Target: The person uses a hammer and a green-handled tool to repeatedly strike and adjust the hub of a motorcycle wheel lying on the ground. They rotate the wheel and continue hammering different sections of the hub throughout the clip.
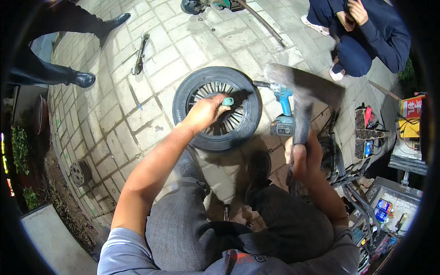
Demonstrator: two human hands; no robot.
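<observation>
My left hand (211,111) is closed round a short green-topped tool (228,101) over the hub of a wheel (188,131) with a black tyre, lying flat on the paving. My right hand (302,158) grips the handle of a large, dark-headed hammer (305,82), raised to the right of the wheel and blurred by motion. A blue-and-black power tool (284,103) lies just right of the tyre, partly behind the hammer.
Two other people are near: booted legs (68,75) at left, a crouching person (385,41) at upper right. Metal hand tools (140,55) and a long bar (256,18) lie beyond the wheel. A round metal piece (80,173) sits at left, an open toolbox (398,201) at right.
</observation>
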